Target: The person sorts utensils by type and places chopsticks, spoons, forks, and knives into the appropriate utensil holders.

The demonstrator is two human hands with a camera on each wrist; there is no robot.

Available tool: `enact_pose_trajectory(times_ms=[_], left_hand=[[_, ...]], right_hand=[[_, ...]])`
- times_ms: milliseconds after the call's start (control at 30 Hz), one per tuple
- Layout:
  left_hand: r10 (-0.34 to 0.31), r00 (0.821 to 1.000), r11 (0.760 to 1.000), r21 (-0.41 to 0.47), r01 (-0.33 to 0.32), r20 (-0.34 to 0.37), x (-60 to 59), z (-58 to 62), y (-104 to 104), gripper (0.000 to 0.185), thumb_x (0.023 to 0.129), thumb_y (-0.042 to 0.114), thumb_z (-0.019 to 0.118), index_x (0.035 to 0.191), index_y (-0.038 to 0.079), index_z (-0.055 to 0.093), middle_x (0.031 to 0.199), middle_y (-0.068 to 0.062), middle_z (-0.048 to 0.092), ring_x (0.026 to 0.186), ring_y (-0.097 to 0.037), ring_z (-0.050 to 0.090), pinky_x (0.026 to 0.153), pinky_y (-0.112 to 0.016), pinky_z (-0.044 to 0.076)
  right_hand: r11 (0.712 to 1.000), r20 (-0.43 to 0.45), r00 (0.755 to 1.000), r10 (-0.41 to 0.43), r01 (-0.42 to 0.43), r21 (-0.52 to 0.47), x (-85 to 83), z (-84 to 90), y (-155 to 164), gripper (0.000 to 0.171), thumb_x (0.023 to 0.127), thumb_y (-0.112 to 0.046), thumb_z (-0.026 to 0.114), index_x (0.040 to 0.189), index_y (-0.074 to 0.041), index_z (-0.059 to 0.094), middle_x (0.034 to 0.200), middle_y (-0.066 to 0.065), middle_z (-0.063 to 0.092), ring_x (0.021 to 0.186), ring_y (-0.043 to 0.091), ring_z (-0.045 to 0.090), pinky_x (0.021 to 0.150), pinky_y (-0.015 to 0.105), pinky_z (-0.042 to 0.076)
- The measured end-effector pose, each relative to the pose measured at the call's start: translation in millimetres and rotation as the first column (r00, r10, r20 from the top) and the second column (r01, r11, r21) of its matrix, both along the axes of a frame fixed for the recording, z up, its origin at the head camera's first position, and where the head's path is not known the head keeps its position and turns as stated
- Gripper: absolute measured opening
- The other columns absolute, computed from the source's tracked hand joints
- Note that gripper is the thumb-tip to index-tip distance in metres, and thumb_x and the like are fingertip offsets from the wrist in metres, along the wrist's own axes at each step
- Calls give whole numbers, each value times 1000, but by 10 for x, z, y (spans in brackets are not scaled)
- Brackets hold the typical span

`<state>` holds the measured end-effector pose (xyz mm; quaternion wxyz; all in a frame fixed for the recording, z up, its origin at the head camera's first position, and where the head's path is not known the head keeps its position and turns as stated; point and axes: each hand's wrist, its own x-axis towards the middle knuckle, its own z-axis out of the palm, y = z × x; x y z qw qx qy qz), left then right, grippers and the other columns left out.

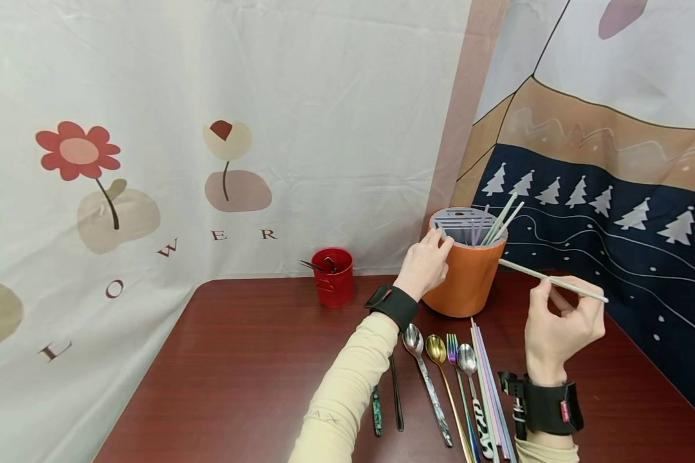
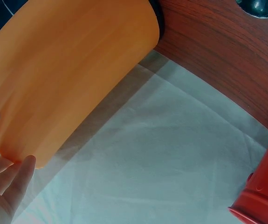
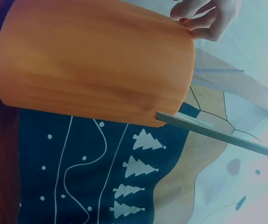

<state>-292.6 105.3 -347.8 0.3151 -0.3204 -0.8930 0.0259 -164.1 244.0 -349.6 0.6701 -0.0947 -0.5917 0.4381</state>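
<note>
Dark red wood fills the table [image 1: 237,360] before us. Nearest, below our fingers, spoons [image 1: 423,366], a fork [image 1: 455,360] and pastel chopsticks [image 1: 486,379] lie side by side. Our right hand [image 1: 558,331] pinches one pale chopstick [image 1: 553,281] between thumb and curled fingers; its far tip points at the orange holder [image 1: 466,270], just beyond our fingertips. Our left hand [image 1: 425,263] rests curled fingers over that holder's rim, steadying it. More chopsticks stand inside its slotted top. Left of our left fingers, farther back, a red cup [image 1: 333,276] holds utensils. We judge the long stick could miss a slot, or nudge the standing sticks.
</note>
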Motion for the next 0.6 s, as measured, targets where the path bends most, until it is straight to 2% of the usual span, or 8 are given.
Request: enact_pose_trajectory(times_ms=[233,467,600], left_hand=[[1,1000,1000,-6,-1,3,4,6,-1,37,90,30,57,125,19,53,127,-2,56,122,-12,53,81,-19,53],[-6,1000,1000,2,6,4,9,10,-3,37,90,29,57,125,18,53,126,-2,56,120,-12,53,80,-19,53],[-5,1000,1000,-2,5,13,8,12,-1,37,90,29,56,125,19,53,126,-1,55,120,-12,53,81,-19,53]], right_hand=[[997,-119,992,38,-46,-62,26,55,-57,18,79,-4,69,89,10,64,88,-15,60,80,4,63,71,9,52],[994,-152,986,62,-75,-79,30,71,-85,19,80,-5,70,90,10,63,89,-12,61,81,6,65,71,10,52],[994,-170,983,69,-82,-70,15,85,-120,22,80,-5,70,88,14,61,89,-11,61,82,6,64,69,9,51]])
